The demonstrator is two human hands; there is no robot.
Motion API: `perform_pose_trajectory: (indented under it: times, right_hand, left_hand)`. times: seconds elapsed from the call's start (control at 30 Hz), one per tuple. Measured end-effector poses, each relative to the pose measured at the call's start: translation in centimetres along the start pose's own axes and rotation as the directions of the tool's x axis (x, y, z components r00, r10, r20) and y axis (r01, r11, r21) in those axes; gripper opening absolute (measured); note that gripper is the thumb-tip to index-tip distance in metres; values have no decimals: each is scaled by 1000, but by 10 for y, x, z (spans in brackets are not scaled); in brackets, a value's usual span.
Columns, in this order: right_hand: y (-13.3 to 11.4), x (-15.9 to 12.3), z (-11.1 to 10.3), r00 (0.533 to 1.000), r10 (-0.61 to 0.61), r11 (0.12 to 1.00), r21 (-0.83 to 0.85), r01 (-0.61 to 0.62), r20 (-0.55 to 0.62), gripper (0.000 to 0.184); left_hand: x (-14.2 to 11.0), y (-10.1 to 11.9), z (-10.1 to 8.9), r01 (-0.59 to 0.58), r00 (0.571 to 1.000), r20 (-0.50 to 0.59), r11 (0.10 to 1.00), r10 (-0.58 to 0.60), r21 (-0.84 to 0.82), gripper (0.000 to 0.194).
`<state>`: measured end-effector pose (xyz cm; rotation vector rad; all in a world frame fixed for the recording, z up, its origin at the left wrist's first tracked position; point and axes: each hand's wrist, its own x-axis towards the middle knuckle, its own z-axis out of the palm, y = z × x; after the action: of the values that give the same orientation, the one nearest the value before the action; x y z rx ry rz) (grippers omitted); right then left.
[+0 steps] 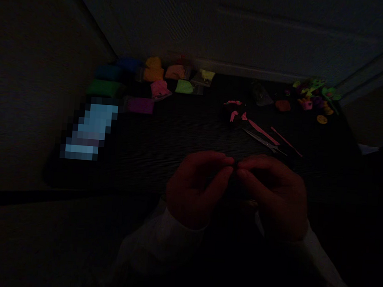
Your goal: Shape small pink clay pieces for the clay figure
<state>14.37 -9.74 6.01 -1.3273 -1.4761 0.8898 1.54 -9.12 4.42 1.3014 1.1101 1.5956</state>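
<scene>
My left hand (191,190) and my right hand (280,199) meet tip to tip above the front of a dark table (164,146). Both are closed in a pinch, thumb against fingers. Between the fingertips there may be a tiny dark bit, but it is too small and dim to name. Just beyond my right hand lie scissors (267,144) with their blades pointing left. Two slim pink tools (264,132) lie close to them. Behind these sits a dark lump with pink pieces (233,113) on and around it.
Several coloured packets, including a purple packet (140,105) and a green packet (104,88), line the back left. A lit, blurred screen (93,129) stands at left. A reddish lump (283,105) and small colourful figures (309,97) sit back right. A pale wall (253,38) rises behind.
</scene>
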Motion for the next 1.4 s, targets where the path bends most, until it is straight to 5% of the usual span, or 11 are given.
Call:
perform_pose_trajectory:
  times: [0.5, 0.83, 1.1, 1.23, 1.4]
  right_hand:
    - [-4, -3, -1, 1000, 0, 999, 53, -2, 31, 19]
    - [1, 0, -5, 995, 54, 998, 29, -57, 89, 14]
    - [6, 4, -3, 981, 167, 931, 313, -189, 96, 10]
    - [6, 4, -2, 961, 239, 844, 460, -276, 140, 11]
    - [5, 4, -1, 951, 252, 807, 503, -308, 179, 10]
  left_hand:
    - [7, -4, -2, 251, 967, 104, 933, -231, -260, 34]
    - [7, -4, -3, 243, 967, 130, 949, -220, -200, 34]
    - [6, -3, -6, 307, 943, 223, 901, -245, -306, 36]
    - [7, -3, -12, 269, 945, 250, 936, -211, -228, 30]
    - [12, -4, -20, 82, 962, 259, 997, -81, 7, 21]
